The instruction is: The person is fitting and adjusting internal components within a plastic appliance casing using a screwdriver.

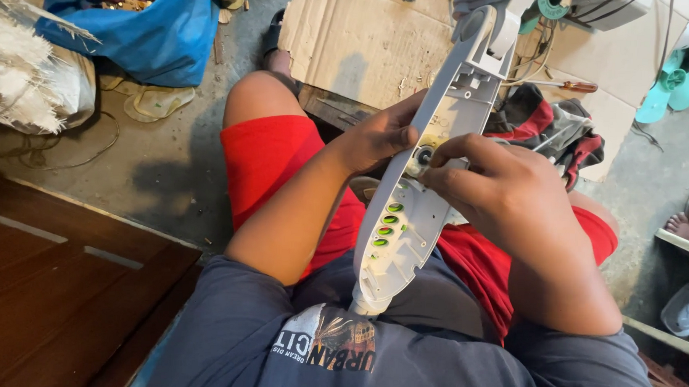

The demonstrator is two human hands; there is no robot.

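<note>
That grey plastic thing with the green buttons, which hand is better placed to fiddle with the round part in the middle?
Probably the right hand: its fingers already touch the round part. The left hand grips the grey housing from the side, steadying it.

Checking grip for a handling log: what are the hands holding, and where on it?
A long grey plastic housing. Left hand grips its left edge mid-length; right hand pinches a small round part inside.

Soft daylight, sharp, slight edge distortion.
</note>
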